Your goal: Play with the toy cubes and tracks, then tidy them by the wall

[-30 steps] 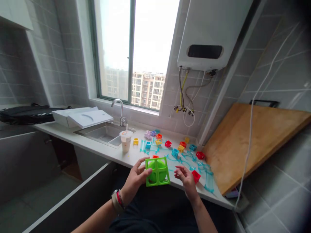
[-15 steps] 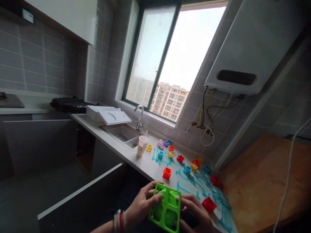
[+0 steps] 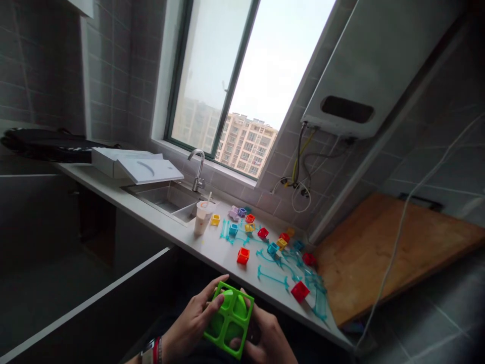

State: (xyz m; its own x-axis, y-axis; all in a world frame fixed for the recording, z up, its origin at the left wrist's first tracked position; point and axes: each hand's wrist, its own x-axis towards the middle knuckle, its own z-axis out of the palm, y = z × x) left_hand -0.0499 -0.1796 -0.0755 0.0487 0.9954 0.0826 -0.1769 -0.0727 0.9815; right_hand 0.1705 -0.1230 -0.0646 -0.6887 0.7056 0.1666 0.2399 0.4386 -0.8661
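A bright green plastic toy block [image 3: 229, 317] with a four-window frame face is held between both hands, in front of the counter's edge. My left hand [image 3: 193, 319] grips its left side, the thumb lying over the front frame. On the other side my right hand [image 3: 267, 333] has its fingers round the right edge and lower corner; some of them are hidden behind the block. Rounded green parts show through the windows. Nearest on the counter are an orange-red cube [image 3: 243, 256] and a red cube [image 3: 300, 291].
Several coloured cubes and teal connector pieces [image 3: 273, 275] lie over the white counter [image 3: 223, 273]. A drink cup with a straw [image 3: 202, 218] stands beside the sink [image 3: 162, 197]. A white box [image 3: 146, 169] sits beyond it. At right leans a wooden board [image 3: 397, 247]; an opened cabinet door [image 3: 94, 298] juts out below.
The view has swung to the right, so the counter things appear further left. Both hands still hold the green block, now tilted a little more.
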